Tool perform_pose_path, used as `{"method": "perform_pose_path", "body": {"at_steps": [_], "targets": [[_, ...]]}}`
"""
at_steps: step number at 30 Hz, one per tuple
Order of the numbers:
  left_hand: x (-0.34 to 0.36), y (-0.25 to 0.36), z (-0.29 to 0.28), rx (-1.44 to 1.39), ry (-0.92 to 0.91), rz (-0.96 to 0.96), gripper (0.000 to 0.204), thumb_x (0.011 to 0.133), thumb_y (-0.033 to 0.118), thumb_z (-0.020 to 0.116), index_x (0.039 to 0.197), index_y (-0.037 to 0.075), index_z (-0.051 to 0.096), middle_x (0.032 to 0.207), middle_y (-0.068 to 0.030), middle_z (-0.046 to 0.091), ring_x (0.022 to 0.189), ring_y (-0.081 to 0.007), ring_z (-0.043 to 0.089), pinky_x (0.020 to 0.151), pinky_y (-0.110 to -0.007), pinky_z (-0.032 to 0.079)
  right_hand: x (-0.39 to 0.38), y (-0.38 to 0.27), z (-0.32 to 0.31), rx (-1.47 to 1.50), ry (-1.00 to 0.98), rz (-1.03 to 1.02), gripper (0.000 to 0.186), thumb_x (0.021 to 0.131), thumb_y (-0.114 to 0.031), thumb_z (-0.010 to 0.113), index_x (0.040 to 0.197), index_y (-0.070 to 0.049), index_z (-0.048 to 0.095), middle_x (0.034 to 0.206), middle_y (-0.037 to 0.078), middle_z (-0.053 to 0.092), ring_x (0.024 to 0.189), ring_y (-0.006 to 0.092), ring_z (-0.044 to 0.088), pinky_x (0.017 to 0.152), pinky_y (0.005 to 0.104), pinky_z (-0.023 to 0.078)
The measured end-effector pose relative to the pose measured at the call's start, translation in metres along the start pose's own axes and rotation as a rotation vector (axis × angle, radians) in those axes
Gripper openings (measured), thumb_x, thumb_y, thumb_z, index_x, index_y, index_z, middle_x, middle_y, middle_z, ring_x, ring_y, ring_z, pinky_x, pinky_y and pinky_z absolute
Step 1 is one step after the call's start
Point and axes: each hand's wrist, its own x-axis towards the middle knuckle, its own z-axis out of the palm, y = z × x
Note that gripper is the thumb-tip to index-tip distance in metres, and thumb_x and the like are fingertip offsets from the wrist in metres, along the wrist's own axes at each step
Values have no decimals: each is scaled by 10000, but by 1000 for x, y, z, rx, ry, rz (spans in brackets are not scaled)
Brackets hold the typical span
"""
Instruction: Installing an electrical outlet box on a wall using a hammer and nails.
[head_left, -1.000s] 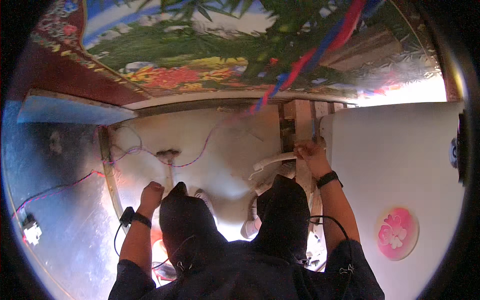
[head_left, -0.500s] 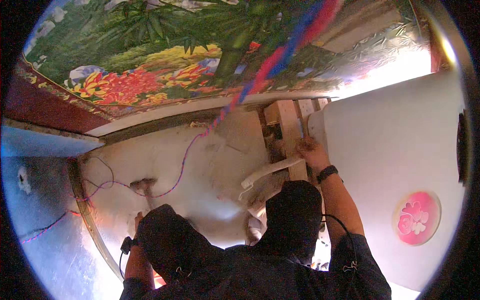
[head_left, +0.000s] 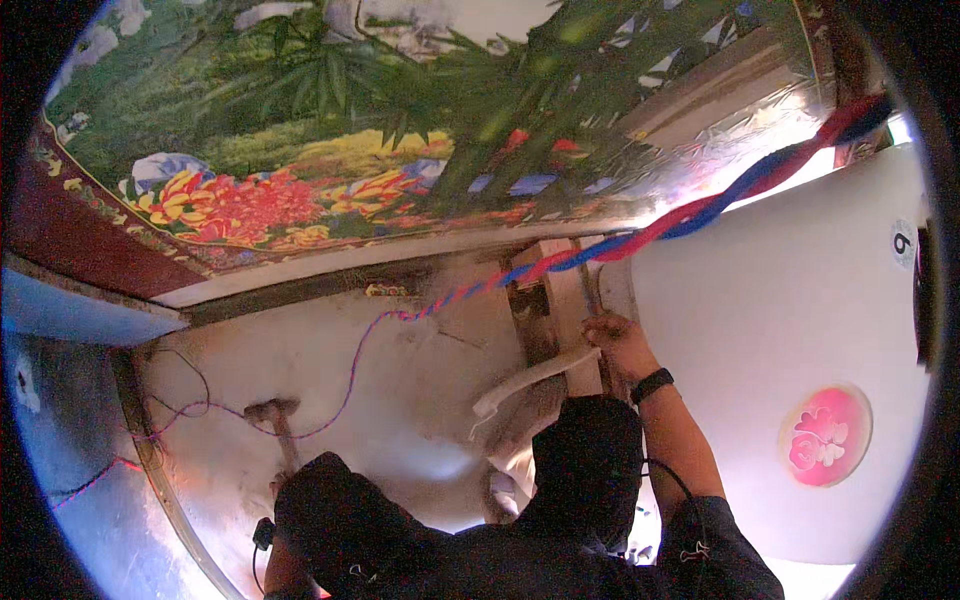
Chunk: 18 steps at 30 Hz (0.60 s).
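My left hand (head_left: pixel 277 487) is at the lower left, mostly hidden behind my dark-clothed knee, with its fingers at the handle of a hammer (head_left: pixel 273 410). The hammer's head points away from me over the pale, dusty floor. My right hand (head_left: pixel 622 345) is closed, its fingers pinched around a thin grey bar (head_left: pixel 591 290) that stands out beyond them. This hand rests against a light wooden beam (head_left: pixel 568 285) with a dark slot cut in its side. A pale curved wooden piece (head_left: pixel 530 385) reaches leftward from beside the fingers.
To the right is a white panel (head_left: pixel 740 330) with a pink round emblem. A twisted red and blue cord (head_left: pixel 660 225) crosses the view and trails over the floor. A picture-printed sheet (head_left: pixel 400 150) spans the far side; a bluish panel (head_left: pixel 60 400) stands at left.
The view has tilted, so the scene sits lower and slightly left. The near part of the cord has swung to the right. Both hands keep about the same places relative to the beam and floor.
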Motion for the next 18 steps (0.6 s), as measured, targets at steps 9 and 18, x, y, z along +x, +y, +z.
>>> {"method": "perform_pose_path", "body": {"at_steps": [9, 18], "targets": [[21, 33, -17, -143, 25, 4, 242, 848, 229, 647, 888, -8, 623, 778, -131, 617, 673, -267, 566, 586, -384, 457, -23, -99, -36, 73, 179, -256, 209, 881, -70, 663, 1083, -17, 667, 948, 50, 684, 849, 135, 623, 771, 272, 493], [-12, 83, -66, -388, 59, -40, 224, 859, 224, 636, 844, 0, 635, 726, -107, 603, 608, -231, 539, 525, -362, 430, -86, -220, -100, 155, 425, -693, 220, 882, -33, 649, 1097, 15, 659, 983, 85, 688, 900, 155, 651, 830, 294, 524]]}}
